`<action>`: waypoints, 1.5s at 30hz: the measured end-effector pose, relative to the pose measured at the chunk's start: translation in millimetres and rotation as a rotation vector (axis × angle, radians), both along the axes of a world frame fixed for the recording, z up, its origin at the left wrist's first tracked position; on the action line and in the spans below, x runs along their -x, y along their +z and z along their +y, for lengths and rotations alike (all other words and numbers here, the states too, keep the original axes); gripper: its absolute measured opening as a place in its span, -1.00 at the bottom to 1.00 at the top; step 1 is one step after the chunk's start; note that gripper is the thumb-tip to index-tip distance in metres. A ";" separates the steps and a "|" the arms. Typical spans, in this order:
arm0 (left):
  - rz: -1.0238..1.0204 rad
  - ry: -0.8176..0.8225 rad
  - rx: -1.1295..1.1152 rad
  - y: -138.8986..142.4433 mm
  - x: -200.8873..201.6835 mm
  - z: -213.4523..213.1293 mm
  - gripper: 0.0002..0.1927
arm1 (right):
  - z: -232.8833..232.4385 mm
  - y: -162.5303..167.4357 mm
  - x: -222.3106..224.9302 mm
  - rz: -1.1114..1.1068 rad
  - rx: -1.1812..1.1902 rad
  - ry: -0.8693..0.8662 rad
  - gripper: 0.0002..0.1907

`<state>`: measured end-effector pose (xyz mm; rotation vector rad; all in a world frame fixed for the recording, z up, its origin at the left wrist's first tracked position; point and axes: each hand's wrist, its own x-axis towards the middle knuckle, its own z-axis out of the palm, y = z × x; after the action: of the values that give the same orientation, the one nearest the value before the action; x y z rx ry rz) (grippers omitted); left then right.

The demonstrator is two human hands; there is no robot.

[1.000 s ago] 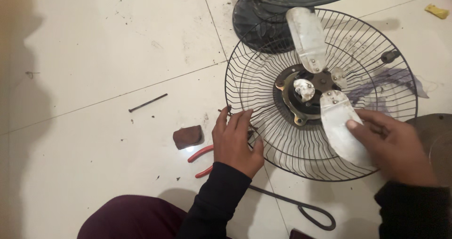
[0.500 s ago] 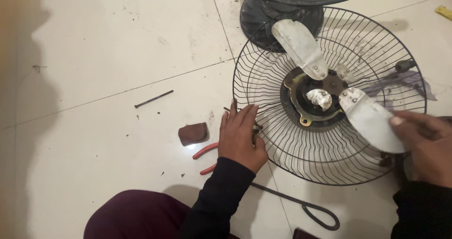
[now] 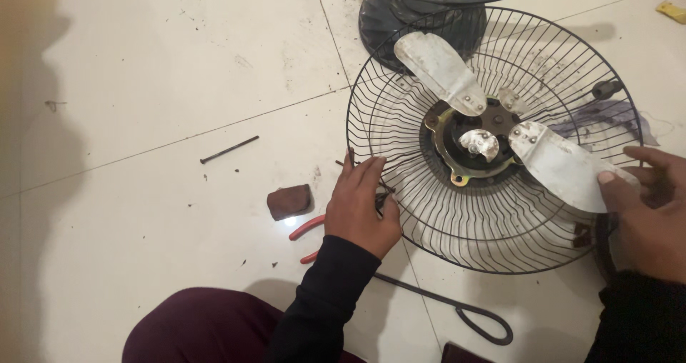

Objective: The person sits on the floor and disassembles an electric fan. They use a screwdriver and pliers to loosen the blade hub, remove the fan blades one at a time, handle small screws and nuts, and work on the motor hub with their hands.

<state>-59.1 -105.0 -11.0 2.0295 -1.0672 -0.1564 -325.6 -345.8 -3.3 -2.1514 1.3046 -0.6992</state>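
A round black wire fan grille (image 3: 429, 227) lies flat on the tiled floor, with a motor hub (image 3: 477, 143) at its centre. Two pale metal blades are on the hub: one (image 3: 439, 70) points up-left, the other (image 3: 557, 163) points right. My right hand (image 3: 647, 213) grips the tip of the right blade, thumb on top. My left hand (image 3: 361, 206) rests flat on the grille's left rim with its fingers spread, covering the head of red-handled pliers (image 3: 306, 227).
A small brown block (image 3: 289, 201) and a thin dark rod (image 3: 229, 149) lie left of the grille. A dark round fan base (image 3: 400, 13) sits behind it. A black looped cable (image 3: 479, 320) runs near my knee. A black knob (image 3: 606, 88) rests on purple cloth (image 3: 607, 113).
My right hand has swung the held blade round the hub, from lower right toward the right. The upper blade turned with it. My left hand has stayed on the rim.
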 end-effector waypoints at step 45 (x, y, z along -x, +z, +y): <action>-0.062 0.008 0.006 0.9 0.3 -6.0 -0.52 | 59.0 48.6 -66.6 -0.217 -0.055 0.223 -0.69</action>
<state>-59.3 -111.0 -10.1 2.0442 -1.0967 -0.0862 -259.0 -286.7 45.3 -2.0701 0.9448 -0.7694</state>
